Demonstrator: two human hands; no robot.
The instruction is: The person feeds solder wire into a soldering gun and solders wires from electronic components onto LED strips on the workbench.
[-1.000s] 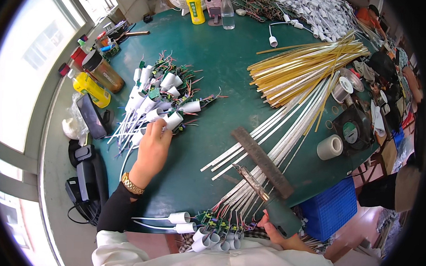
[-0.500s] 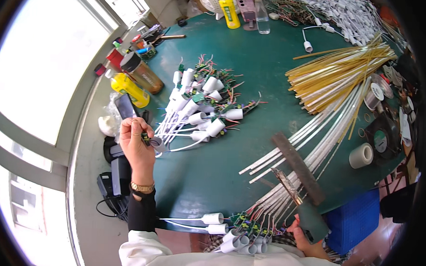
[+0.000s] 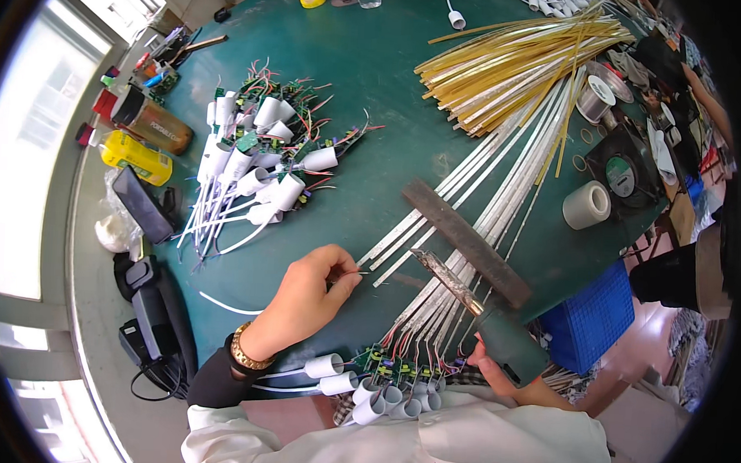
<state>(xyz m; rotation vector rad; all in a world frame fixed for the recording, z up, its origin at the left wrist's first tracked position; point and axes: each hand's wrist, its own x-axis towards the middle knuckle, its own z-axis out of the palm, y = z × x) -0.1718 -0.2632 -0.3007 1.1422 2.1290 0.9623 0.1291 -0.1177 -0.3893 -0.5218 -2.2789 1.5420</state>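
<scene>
My left hand (image 3: pixel 309 293) is closed in a pinch just left of the ends of the white LED strips (image 3: pixel 389 273). A thin wire end pokes from its fingertips, and a white cable (image 3: pixel 225 304) trails out behind the palm; whatever sits inside the hand is hidden. With my right hand (image 3: pixel 496 368) I grip a soldering iron (image 3: pixel 509 346) by its dark green handle, its scorched tip pointing up and left over the strips. Near the table's edge, white lamp sockets (image 3: pixel 368 408) with green circuit boards (image 3: pixel 390 367) are joined by wires to several strips.
A dark metal bar (image 3: pixel 468 243) lies across the strips. More sockets with boards (image 3: pixel 266 187) are heaped at left, and yellow strips (image 3: pixel 515 73) are piled behind. At right are a solder spool (image 3: pixel 595 99), a white tape roll (image 3: pixel 587 206) and a blue crate (image 3: pixel 592 325).
My left hand has come down and right, from beside the socket heap to the strip ends. The view has shifted to the right; the right hand keeps hold of the soldering iron.
</scene>
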